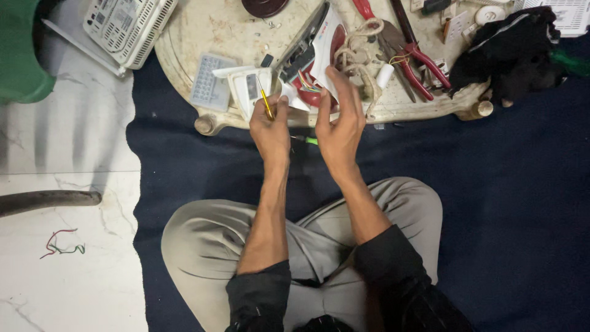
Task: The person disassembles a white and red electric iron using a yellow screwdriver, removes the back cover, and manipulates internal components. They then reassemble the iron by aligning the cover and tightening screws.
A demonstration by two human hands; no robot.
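Note:
My left hand [270, 126] pinches a thin yellow-handled screwdriver [265, 102], its tip pointing up toward an opened white and red electric iron [316, 52]. My right hand [341, 120] steadies the iron's body from the right side, fingers spread against its red underside. The iron rests tilted on the near edge of a low worn round table [215, 34], with coloured wires showing inside it. A green-tipped object [310, 141] peeks out between my two hands. I sit cross-legged on a dark blue mat [491, 203].
On the table lie a white panel piece [249, 86], a grey ribbed plate [209, 83], red-handled pliers [424, 64], a coiled beige cord [362, 58] and a black cloth [513, 52]. A white vented box [129, 24] sits on the marble floor at left, by a dark pipe [46, 200].

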